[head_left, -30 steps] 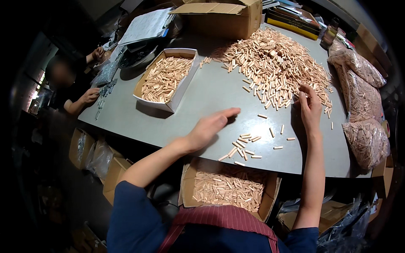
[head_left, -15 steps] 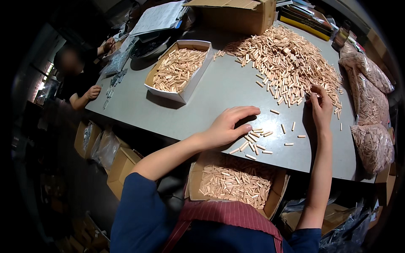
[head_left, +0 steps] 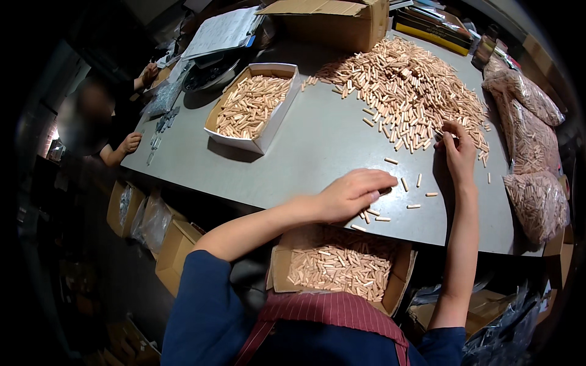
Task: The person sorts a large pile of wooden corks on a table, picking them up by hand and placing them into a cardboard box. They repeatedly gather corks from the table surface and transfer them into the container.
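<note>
Small wooden dowels lie in a big pile (head_left: 415, 85) on the table. My right hand (head_left: 459, 155) is at the pile's near right edge, fingers curled toward the thumb; what they hold, if anything, cannot be made out. Close to the table's near edge my left hand (head_left: 354, 194) reaches over some loose dowels (head_left: 370, 216), its fingers stretched out and covering part of them. More single dowels (head_left: 414, 206) lie scattered between the two hands. Below the table edge, against my apron (head_left: 329, 305), an open cardboard box (head_left: 282, 276) holds many dowels.
A white-sided box (head_left: 281, 116) of dowels stands on the grey table (head_left: 293, 165). Clear bags of dowels (head_left: 537, 204) line the right edge. Behind are a cardboard carton (head_left: 329, 30), a dark bowl (head_left: 210, 79) and papers (head_left: 220, 30). Another person's hand (head_left: 130, 143) rests at the left end.
My left hand has moved right and slightly nearer, now covering several loose dowels that were visible before. My right hand stays at the pile's edge, its fingers drawn in a little more.
</note>
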The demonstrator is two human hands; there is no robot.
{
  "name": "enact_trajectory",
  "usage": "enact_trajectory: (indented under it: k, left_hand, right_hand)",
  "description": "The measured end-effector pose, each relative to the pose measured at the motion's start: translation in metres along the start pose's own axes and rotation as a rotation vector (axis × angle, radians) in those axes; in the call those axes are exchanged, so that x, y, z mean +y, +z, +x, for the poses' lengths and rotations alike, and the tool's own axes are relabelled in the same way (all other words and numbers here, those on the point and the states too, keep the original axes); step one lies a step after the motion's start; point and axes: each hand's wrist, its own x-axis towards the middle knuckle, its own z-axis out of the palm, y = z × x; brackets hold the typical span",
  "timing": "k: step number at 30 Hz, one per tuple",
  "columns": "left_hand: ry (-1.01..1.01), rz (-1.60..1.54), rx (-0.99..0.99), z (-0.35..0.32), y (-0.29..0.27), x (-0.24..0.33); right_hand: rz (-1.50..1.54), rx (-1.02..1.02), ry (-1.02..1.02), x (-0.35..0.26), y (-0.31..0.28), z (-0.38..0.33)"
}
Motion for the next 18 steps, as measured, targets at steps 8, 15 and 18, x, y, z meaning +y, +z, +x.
enact_trajectory:
  k: [8, 15, 18]
  left_hand:
    - [0.187, -0.282, -0.436, -0.016, -0.008, 0.028]
    - [-0.092, -0.309, -0.24, -0.016, -0.008, 0.038]
    - [0.192, 0.274, -0.154, 0.015, 0.031, 0.032]
  right_hand:
    - [0.049, -0.036, 0.044, 0.003, -0.003, -0.002]
    - [-0.042, -0.032, 0.014, -0.01, 0.0, -0.004]
    - [-0.09, 0.015, -0.021, -0.004, -0.001, -0.001]
